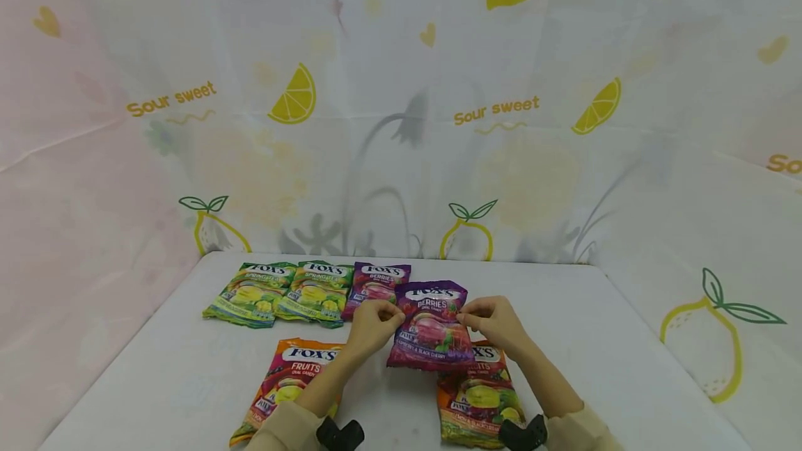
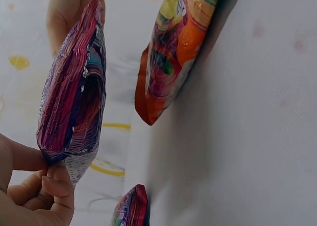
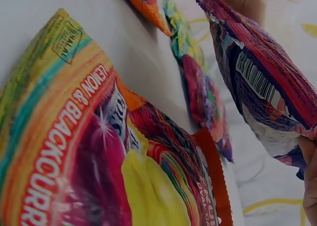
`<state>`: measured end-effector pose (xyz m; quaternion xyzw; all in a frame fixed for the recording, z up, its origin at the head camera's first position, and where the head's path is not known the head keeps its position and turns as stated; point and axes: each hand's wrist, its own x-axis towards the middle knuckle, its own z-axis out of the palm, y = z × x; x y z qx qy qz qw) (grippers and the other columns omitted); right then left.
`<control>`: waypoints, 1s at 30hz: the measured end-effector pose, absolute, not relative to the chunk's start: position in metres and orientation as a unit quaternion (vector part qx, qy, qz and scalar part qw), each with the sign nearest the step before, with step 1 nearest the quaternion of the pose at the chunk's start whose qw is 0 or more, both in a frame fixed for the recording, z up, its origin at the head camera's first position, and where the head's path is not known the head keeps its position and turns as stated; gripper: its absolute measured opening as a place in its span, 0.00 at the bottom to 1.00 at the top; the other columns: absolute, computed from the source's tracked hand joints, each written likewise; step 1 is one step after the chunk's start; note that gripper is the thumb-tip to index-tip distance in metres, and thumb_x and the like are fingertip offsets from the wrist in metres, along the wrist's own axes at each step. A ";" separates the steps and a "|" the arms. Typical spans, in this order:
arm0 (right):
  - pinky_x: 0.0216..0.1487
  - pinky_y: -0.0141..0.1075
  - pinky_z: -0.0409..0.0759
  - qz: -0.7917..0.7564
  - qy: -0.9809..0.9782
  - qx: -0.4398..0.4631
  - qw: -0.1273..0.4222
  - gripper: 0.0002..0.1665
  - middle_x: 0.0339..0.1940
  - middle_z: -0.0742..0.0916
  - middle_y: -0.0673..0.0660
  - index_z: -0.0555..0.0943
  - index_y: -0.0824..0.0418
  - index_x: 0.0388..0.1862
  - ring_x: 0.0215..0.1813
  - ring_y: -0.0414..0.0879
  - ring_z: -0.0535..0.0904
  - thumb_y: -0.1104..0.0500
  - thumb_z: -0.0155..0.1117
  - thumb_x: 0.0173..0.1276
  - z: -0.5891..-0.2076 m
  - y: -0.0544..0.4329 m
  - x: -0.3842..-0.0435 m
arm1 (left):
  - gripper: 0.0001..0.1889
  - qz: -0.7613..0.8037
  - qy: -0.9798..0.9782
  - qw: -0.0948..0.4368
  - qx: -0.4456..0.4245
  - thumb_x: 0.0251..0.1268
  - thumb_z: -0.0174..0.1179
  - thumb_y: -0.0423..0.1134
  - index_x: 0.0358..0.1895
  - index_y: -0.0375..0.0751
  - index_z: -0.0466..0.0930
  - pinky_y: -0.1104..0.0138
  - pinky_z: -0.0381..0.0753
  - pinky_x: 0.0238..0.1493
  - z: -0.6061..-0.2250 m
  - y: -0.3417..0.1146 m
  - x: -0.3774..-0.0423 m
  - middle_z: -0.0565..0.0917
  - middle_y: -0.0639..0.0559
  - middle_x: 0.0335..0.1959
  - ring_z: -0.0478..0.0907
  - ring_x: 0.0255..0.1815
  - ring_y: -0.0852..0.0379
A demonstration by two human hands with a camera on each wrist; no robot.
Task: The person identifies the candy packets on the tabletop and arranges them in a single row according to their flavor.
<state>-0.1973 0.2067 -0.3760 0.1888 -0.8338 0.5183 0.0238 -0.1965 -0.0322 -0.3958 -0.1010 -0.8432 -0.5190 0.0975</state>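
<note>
A purple candy bag [image 1: 432, 326] labelled Berries is held up over the table, its front facing me. My left hand [image 1: 374, 328] pinches its left edge between thumb and fingers. On the opposite edge, my right hand [image 1: 498, 323] pinches it the same way. In the left wrist view the raised bag [image 2: 74, 87] appears side-on, with a hand at each edge. The right wrist view shows a barcode on the back of this bag [image 3: 257, 77]. Below it lies an orange Fruits bag [image 1: 479, 399], its top partly covered by the raised bag in the head view.
Along the back left lie two green candy bags [image 1: 253, 292] and another purple Berries bag [image 1: 378, 280], side by side. A second orange Fruits bag [image 1: 282, 381] rests at front left, partly behind my left forearm. The white table [image 1: 150, 367] meets a lemon-print cloth [image 1: 388, 124] behind.
</note>
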 end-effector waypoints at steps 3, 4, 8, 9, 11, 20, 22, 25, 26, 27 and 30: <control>0.20 0.30 0.67 0.512 -0.839 0.182 0.029 0.11 0.25 0.84 0.59 0.83 0.74 0.34 0.24 0.42 0.71 0.64 0.63 0.63 -0.377 0.207 -0.203 | 0.04 -0.518 -0.843 0.103 -0.098 0.57 0.62 0.30 0.29 0.31 0.84 0.68 0.73 0.29 -0.395 -0.030 -0.202 0.81 0.48 0.24 0.71 0.25 0.58; 0.22 0.31 0.68 0.511 -0.840 0.177 0.030 0.10 0.25 0.84 0.59 0.83 0.74 0.34 0.24 0.42 0.71 0.64 0.63 0.63 -0.377 0.207 -0.205 | 0.04 -0.518 -0.843 0.104 -0.095 0.57 0.62 0.30 0.29 0.31 0.84 0.68 0.73 0.29 -0.395 -0.029 -0.204 0.81 0.48 0.24 0.71 0.26 0.59; 0.25 0.33 0.70 0.519 -0.839 0.160 0.029 0.11 0.25 0.84 0.56 0.83 0.74 0.34 0.26 0.43 0.72 0.63 0.63 0.63 -0.377 0.206 -0.213 | 0.04 -0.512 -0.847 0.108 -0.089 0.57 0.62 0.30 0.29 0.31 0.84 0.68 0.73 0.29 -0.394 -0.027 -0.212 0.82 0.47 0.25 0.72 0.26 0.59; 0.24 0.33 0.69 0.520 -0.839 0.158 0.028 0.11 0.24 0.84 0.56 0.83 0.74 0.34 0.26 0.43 0.72 0.63 0.63 0.63 -0.377 0.206 -0.215 | 0.04 -0.512 -0.847 0.109 -0.089 0.57 0.62 0.30 0.29 0.31 0.84 0.68 0.73 0.29 -0.394 -0.026 -0.214 0.82 0.47 0.25 0.72 0.26 0.58; 0.24 0.34 0.68 0.522 -0.839 0.154 0.028 0.12 0.24 0.84 0.55 0.83 0.74 0.35 0.26 0.44 0.72 0.63 0.63 0.63 -0.378 0.206 -0.219 | 0.05 -0.510 -0.848 0.113 -0.091 0.57 0.62 0.30 0.29 0.31 0.84 0.68 0.73 0.27 -0.393 -0.026 -0.217 0.82 0.47 0.25 0.72 0.25 0.58; 0.27 0.34 0.71 0.516 -0.842 0.149 0.036 0.10 0.25 0.85 0.56 0.83 0.74 0.34 0.27 0.44 0.73 0.65 0.63 0.62 -0.381 0.206 -0.238 | 0.04 -0.507 -0.847 0.133 -0.090 0.55 0.63 0.29 0.27 0.30 0.83 0.69 0.72 0.25 -0.398 -0.026 -0.235 0.82 0.46 0.23 0.72 0.24 0.58; 0.29 0.36 0.73 0.514 -0.843 0.152 0.038 0.10 0.26 0.85 0.57 0.83 0.74 0.34 0.27 0.44 0.74 0.65 0.63 0.62 -0.383 0.206 -0.243 | 0.04 -0.504 -0.849 0.134 -0.091 0.55 0.63 0.29 0.27 0.29 0.83 0.69 0.72 0.26 -0.399 -0.025 -0.239 0.82 0.45 0.23 0.73 0.24 0.58; 0.31 0.36 0.74 0.507 -0.847 0.154 0.043 0.10 0.25 0.85 0.58 0.83 0.74 0.34 0.27 0.43 0.74 0.65 0.63 0.62 -0.385 0.206 -0.249 | 0.05 -0.502 -0.850 0.126 -0.092 0.56 0.62 0.29 0.28 0.29 0.83 0.69 0.72 0.27 -0.401 -0.024 -0.247 0.82 0.45 0.24 0.73 0.24 0.58; 0.31 0.36 0.74 0.506 -0.847 0.157 0.045 0.10 0.25 0.85 0.58 0.83 0.74 0.34 0.27 0.43 0.74 0.65 0.63 0.62 -0.385 0.206 -0.251 | 0.05 -0.501 -0.851 0.125 -0.095 0.56 0.62 0.29 0.28 0.29 0.83 0.69 0.72 0.27 -0.402 -0.024 -0.250 0.82 0.44 0.24 0.73 0.24 0.58; 0.31 0.35 0.74 0.506 -0.846 0.161 0.048 0.10 0.25 0.85 0.58 0.83 0.74 0.33 0.26 0.42 0.74 0.65 0.63 0.62 -0.386 0.206 -0.253 | 0.05 -0.499 -0.852 0.124 -0.096 0.56 0.62 0.29 0.28 0.29 0.84 0.69 0.72 0.27 -0.403 -0.024 -0.253 0.83 0.44 0.24 0.74 0.24 0.58; 0.29 0.35 0.73 0.500 -0.848 0.168 0.052 0.09 0.24 0.85 0.62 0.82 0.76 0.33 0.26 0.42 0.74 0.67 0.62 0.62 -0.379 0.203 -0.250 | 0.05 -0.493 -0.857 0.121 -0.094 0.56 0.62 0.29 0.27 0.29 0.84 0.68 0.72 0.27 -0.405 -0.024 -0.259 0.83 0.45 0.24 0.74 0.23 0.58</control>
